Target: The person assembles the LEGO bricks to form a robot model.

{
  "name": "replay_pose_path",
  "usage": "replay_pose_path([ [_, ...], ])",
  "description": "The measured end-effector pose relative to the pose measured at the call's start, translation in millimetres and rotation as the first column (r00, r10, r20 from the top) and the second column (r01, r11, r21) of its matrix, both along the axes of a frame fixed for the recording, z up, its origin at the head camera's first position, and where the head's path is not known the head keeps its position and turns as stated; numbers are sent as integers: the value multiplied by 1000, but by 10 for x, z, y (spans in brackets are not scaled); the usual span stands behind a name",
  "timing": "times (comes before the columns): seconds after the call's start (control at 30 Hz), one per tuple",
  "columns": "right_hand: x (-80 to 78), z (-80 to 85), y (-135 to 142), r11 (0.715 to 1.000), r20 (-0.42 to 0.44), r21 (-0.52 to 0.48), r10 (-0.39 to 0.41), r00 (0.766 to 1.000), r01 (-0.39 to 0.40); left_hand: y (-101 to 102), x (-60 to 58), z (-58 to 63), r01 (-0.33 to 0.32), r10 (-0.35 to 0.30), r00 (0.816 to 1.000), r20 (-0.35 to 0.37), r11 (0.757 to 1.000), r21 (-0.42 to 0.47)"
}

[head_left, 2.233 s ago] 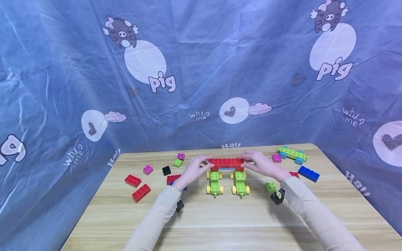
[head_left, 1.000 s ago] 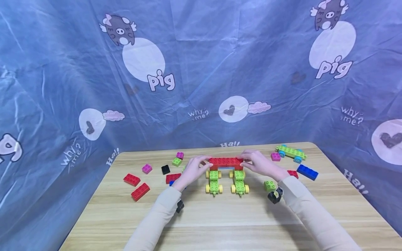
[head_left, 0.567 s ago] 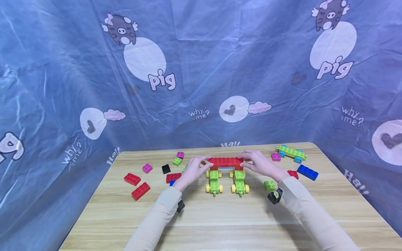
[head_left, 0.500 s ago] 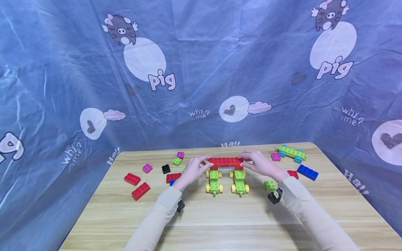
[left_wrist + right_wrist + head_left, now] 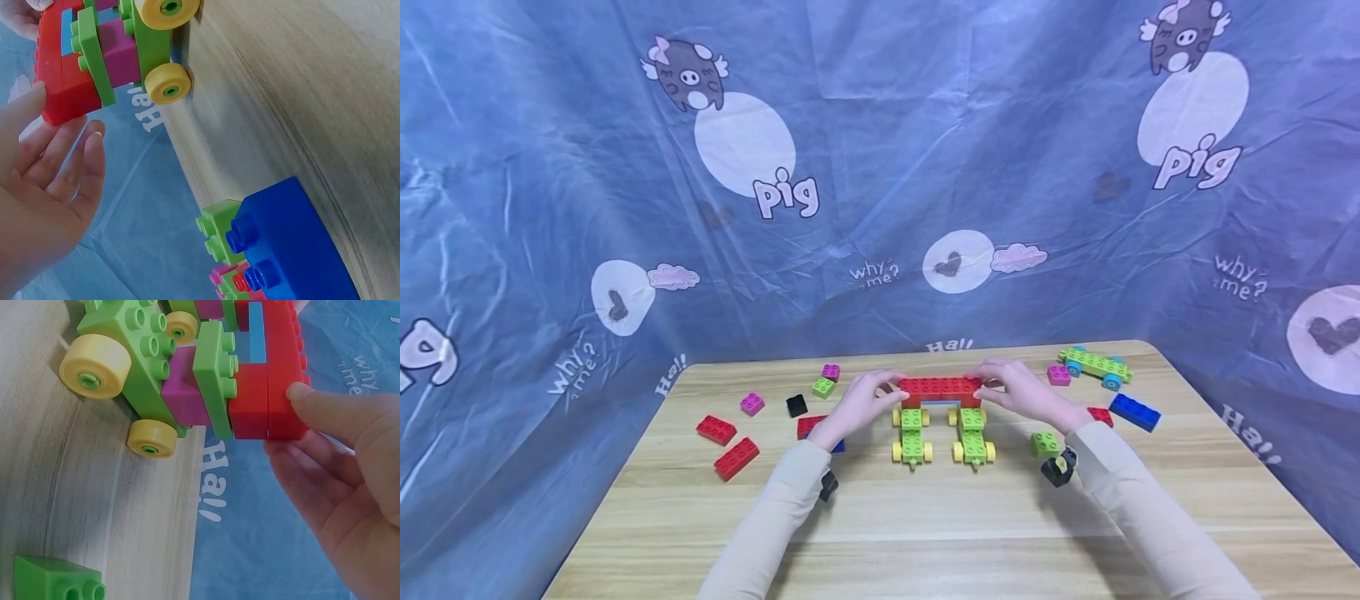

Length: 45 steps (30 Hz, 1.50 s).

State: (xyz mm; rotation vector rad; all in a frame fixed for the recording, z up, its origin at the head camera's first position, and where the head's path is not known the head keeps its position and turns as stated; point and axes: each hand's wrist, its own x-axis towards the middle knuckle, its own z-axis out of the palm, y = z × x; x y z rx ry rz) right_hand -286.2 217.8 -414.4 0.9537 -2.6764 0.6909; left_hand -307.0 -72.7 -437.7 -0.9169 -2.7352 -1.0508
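A row of red toy bricks (image 5: 942, 389) tops a bridge-like build in the middle of the table. My left hand (image 5: 863, 402) pinches its left end, thumb on the near side. At the opposite end, my right hand (image 5: 1018, 392) grips the top red brick (image 5: 284, 381) between thumb and fingers. Below stand two green wheeled bases, the left base (image 5: 912, 448) and the right base (image 5: 973, 448), both with yellow wheels. In the right wrist view, a magenta brick (image 5: 185, 387) and a green brick (image 5: 214, 378) link base and red bricks. A light blue piece (image 5: 257, 334) shows between red bricks.
Left of the build lie red bricks (image 5: 737, 458), a black brick (image 5: 797, 406) and a magenta brick (image 5: 752, 404). To the right are a green brick (image 5: 1044, 444), a blue brick (image 5: 1136, 412) and a green car base (image 5: 1096, 366) with blue wheels. A printed blue curtain (image 5: 880, 183) hangs behind.
Both hands stay at the ends of the red brick row. My left wrist has shifted slightly, uncovering more of a blue brick beside it. The build stands in the same place.
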Motion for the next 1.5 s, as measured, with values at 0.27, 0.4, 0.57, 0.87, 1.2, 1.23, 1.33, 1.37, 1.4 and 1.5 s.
replay_pose_path([
  [0.27, 10, 13, 11, 999, 71, 1, -38, 997, 38, -7, 12, 3, -2, 2, 1000, 13, 1000, -9],
  [0.4, 3, 8, 13, 999, 97, -20, -40, 994, 43, -11, 11, 4, 0, 0, 1000, 20, 1000, 3],
  [0.57, 0, -18, 11, 998, 111, -49, -33, 993, 38, -25, 12, 9, 7, -7, 1000, 22, 1000, 2],
  [0.87, 6, -62, 35, 997, 64, -69, -26, 998, 31, -32, 16, 28, -4, 5, 999, 42, 1000, -21],
  [1.2, 34, -45, 64, 995, 87, -98, -23, 996, 31, -47, 10, 19, -15, 16, 1000, 20, 999, -30],
  [1.23, 33, -46, 64, 995, 89, -99, -22, 996, 31, -51, 10, 19, -17, 18, 1000, 18, 999, -34],
  [1.33, 32, -45, 67, 994, 94, -102, -24, 995, 34, -80, 9, 26, -9, 9, 1000, 8, 999, -37],
  [1.37, 33, -46, 70, 994, 97, -104, -26, 995, 36, -96, 11, 35, -5, 5, 1000, 2, 999, -38],
  [1.4, 34, -46, 74, 994, 97, -104, -29, 995, 39, -118, 10, 43, 2, -2, 1000, -6, 999, -34],
  [1.5, 33, -48, 85, 993, 93, -108, -36, 995, 46, -213, 9, 82, 15, -16, 999, -37, 1000, -24],
])
